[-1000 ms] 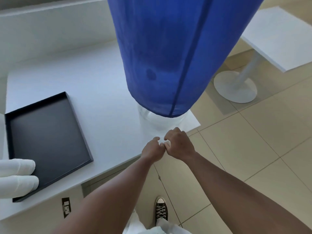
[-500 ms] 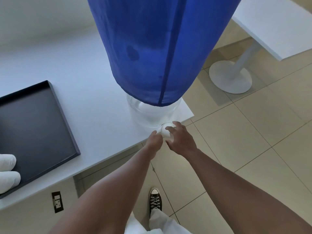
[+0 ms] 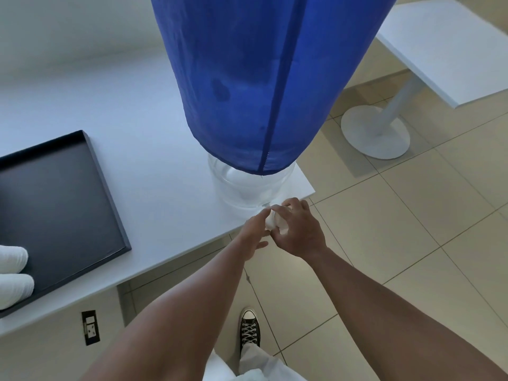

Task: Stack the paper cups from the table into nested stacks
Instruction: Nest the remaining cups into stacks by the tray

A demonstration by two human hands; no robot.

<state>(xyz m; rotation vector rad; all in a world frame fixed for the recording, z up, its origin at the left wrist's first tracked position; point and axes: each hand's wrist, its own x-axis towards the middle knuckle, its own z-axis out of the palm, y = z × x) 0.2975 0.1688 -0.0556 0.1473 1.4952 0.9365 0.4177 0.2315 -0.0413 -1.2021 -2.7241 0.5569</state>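
Both my hands meet at the counter's (image 3: pixel 154 193) near right corner.
My right hand (image 3: pixel 298 232) fingers grasp a white paper cup (image 3: pixel 276 221); my left hand (image 3: pixel 254 233) fingers, loosely spread, touch it.

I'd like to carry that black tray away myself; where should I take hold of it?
Grip the black tray by its raised rim, on the long right edge, coming from the bare table side. It lies flat, so only the rim gives purchase, and white cup stacks crowd its near left corner.

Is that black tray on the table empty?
Mostly empty: the tray has a bare dark floor, with two white cup stacks lying at its left edge.
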